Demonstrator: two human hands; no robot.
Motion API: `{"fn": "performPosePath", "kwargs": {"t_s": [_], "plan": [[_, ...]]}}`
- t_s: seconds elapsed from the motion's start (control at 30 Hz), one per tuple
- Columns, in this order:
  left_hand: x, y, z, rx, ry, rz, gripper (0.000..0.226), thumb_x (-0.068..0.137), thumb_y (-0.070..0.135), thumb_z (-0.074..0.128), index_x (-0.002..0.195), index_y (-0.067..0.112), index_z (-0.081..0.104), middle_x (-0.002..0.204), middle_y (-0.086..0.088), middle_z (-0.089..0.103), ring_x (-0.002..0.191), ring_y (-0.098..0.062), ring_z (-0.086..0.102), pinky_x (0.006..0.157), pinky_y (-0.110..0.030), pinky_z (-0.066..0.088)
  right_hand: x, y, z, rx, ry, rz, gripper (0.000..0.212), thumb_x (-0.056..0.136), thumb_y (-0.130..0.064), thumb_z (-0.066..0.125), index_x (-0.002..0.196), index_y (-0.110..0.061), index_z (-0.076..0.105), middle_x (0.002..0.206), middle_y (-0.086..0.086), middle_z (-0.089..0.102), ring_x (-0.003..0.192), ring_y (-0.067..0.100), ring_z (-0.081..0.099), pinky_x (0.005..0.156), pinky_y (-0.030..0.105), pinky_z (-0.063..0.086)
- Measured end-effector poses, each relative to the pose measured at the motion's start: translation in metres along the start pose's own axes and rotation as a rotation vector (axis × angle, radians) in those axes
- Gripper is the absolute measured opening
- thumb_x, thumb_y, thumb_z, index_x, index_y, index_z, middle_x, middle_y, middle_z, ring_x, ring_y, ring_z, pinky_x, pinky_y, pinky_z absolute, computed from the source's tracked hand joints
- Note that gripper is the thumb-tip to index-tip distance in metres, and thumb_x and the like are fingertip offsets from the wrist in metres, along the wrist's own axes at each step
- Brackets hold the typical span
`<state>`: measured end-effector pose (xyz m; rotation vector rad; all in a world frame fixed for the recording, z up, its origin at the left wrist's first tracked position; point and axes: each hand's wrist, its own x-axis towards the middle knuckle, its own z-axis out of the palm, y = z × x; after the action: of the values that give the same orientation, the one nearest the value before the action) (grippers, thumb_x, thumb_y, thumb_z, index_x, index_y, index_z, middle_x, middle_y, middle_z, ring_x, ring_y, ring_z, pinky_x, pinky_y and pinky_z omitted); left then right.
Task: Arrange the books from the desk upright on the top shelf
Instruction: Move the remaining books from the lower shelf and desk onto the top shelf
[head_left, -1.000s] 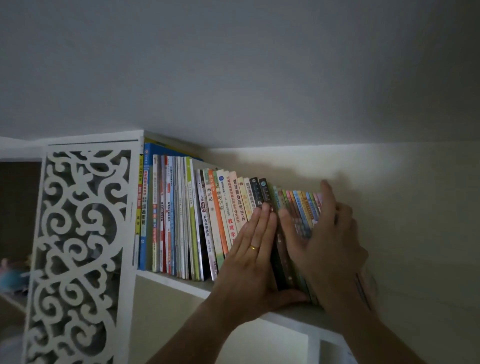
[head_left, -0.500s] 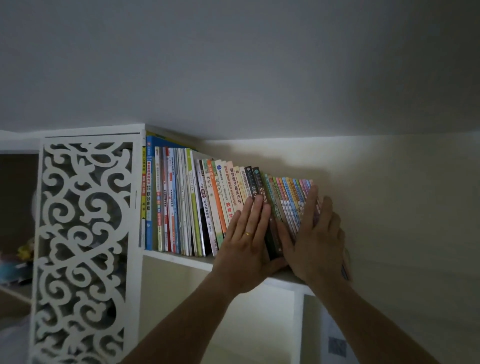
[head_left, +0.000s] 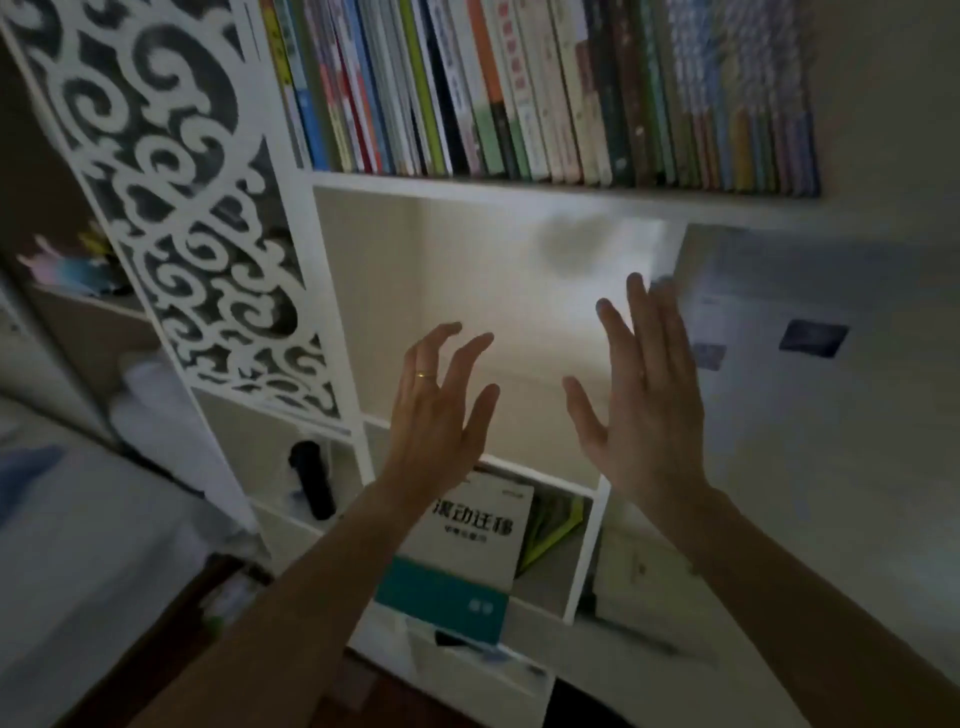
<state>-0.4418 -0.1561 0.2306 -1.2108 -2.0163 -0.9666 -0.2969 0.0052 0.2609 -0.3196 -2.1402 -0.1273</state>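
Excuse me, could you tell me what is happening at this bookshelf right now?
A person is shelving books. A row of colourful thin-spined books stands packed on the white top shelf, leaning slightly. Both hands are off it, with no grip on anything: the left hand, wearing a gold ring, and the right hand hang open in front of the compartment below. A white-and-teal paperback book sits in a lower cubby.

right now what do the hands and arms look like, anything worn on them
Both forearms are bare, with no sleeves, gloves or watch in view. The left hand wears a thin gold-coloured band on one finger. The right hand seems to carry a faint ring too, but the blur leaves that uncertain.
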Motion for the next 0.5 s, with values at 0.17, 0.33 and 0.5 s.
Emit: {"fn": "performPosePath", "kwargs": {"t_s": [0.17,0.33,0.5], "plan": [[-0.093,-0.054,0.030,0.023,-0.188,-0.268,0.042,0.102,0.034,0.058,0.141,0.020,0.053,0.140,-0.007,0.043,0.126,-0.030,0.046,0.102,-0.041,0.042,-0.105,-0.028,0.066,0.138,-0.313,0.072,0.054,0.103,-0.035,0.054,0.148,-0.005,0.047,0.167,0.016,0.025,0.157,0.032,0.016,0.122,0.055,0.028],[-0.179,-0.102,0.062,-0.028,-0.456,-0.819,0.048,0.101,0.034,0.059,0.144,0.015,0.049,0.143,-0.013,0.041,0.134,-0.033,0.039,0.107,-0.047,0.040,-0.194,-0.049,0.114,0.250,-0.536,0.256,0.046,0.096,-0.031,0.061,0.135,-0.008,0.056,0.142,0.012,0.057,0.134,0.030,0.053,0.105,0.050,0.052],[-0.248,-0.135,0.088,-0.074,-0.611,-1.135,0.054,0.102,0.035,0.058,0.149,0.013,0.042,0.147,-0.018,0.041,0.140,-0.037,0.036,0.114,-0.047,0.034,-0.261,-0.055,0.157,0.313,-0.771,0.452,0.040,0.096,-0.028,0.063,0.134,-0.019,0.054,0.127,0.000,0.059,0.118,0.020,0.058,0.093,0.033,0.054]]}}
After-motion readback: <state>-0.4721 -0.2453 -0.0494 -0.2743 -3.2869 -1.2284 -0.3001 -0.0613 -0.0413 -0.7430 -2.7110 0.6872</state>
